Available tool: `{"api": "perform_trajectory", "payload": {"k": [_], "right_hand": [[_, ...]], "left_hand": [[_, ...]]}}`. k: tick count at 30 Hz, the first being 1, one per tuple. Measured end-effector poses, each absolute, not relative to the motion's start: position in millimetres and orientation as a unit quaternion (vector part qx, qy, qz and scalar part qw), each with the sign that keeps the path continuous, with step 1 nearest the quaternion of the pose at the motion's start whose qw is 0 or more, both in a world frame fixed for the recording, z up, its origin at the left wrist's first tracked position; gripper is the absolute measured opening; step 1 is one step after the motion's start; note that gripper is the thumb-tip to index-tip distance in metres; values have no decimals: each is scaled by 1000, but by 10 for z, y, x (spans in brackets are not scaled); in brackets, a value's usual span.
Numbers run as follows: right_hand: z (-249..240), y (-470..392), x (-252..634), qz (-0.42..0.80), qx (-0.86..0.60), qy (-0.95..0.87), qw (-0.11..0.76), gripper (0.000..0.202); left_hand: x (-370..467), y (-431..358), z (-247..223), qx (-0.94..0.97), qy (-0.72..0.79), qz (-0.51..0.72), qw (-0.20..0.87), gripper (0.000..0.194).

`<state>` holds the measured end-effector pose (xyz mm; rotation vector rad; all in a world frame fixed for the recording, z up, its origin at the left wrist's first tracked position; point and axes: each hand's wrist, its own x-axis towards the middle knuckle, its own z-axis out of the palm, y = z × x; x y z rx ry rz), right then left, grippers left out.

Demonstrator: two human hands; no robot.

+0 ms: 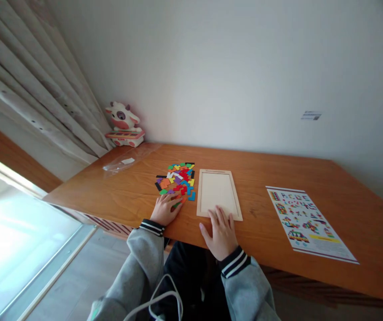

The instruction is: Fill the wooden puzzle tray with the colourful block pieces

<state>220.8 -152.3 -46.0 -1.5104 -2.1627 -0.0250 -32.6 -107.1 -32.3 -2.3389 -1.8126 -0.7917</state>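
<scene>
A loose heap of flat coloured puzzle pieces lies on the table: red, orange, yellow, green, blue, purple, black and white ones. At the near edge of this heap rests my left hand, its fingers stretched out and apart over an orange piece and a green piece. To the right of the heap is a pale wooden puzzle tray with a raised rim and no pieces inside. My right hand lies with fingers spread across the tray's near rim, holding nothing; the thumb points left.
On the right lies a printed sheet with coloured figures. A clear plastic bag and a cow-shaped toy with a keyboard are at the back left. The wooden table's front edge runs near my wrists. A white cable loops over my lap.
</scene>
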Motion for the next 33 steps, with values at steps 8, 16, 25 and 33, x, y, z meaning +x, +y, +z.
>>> {"api": "perform_trajectory", "payload": {"k": [8,16,25,33], "right_hand": [[-497,-1511,2220,-22,-547,-797,255,47],[-555,-1505,2253,-29,-534,-801,271,45],[-487,-1510,2268,-49,-531,-804,264,42],[-440,-1488,2240,-55,-531,-804,262,42]], "left_hand": [[-337,-1082,-327,-770,-575,-276,23,25],[-351,-1076,-294,-783,-542,-304,-11,28],[-344,-1095,-263,-781,-493,-378,-69,24],[-289,-1080,-209,-777,-480,-402,-67,17]]}}
